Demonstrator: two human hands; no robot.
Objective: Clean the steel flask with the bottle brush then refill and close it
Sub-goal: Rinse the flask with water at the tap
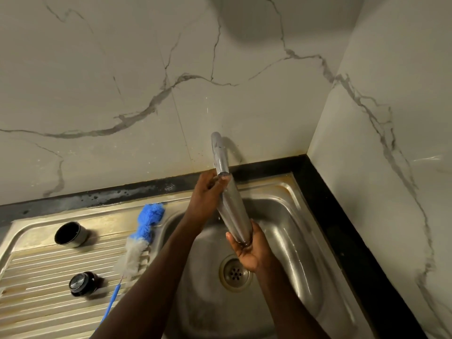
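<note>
Forearms reach over the sink [288, 192]. The right hand [247, 250] cups the steel flask's [234, 211] base, the left hand [205, 192] curls round its neck under the tap [220, 155]. Wet steel: rigid, likely slippery, heavier when full; two-handed grip suits.

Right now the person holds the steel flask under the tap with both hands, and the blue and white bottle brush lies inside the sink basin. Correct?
Not quite. The head view shows the blue and white bottle brush lying on the ribbed steel drainboard, beside the basin. Both hands do hold the steel flask under the tap.
</note>
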